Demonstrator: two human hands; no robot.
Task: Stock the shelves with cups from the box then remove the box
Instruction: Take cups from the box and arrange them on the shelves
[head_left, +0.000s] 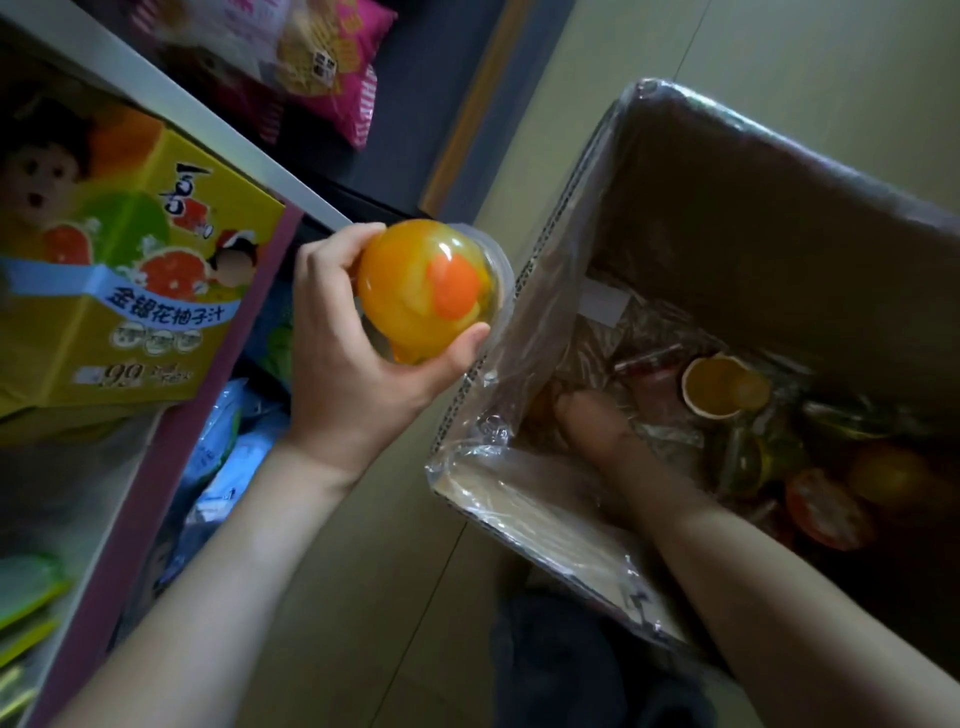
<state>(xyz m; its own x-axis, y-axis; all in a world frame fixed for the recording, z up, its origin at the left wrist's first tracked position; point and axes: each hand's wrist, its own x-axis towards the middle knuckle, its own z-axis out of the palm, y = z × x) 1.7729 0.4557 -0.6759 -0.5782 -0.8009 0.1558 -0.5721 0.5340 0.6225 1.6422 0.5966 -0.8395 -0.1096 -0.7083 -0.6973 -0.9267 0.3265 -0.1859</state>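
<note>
Cups go to the shelves at nine o'clock, where a yellow juice carton sits. My left hand, centre frame, grasps one orange cup, thumb under, fingers over. It hangs between shelf and box, likely on its way to the shelf. Box at three o'clock stands open on the floor, plastic liner folded over its rim. My right hand is down in the near corner, fingers lost in shadow; cannot tell whether it grips anything, probably reaching for another. More cups lie at the bottom, four o'clock. Pale floor, dim light.
</note>
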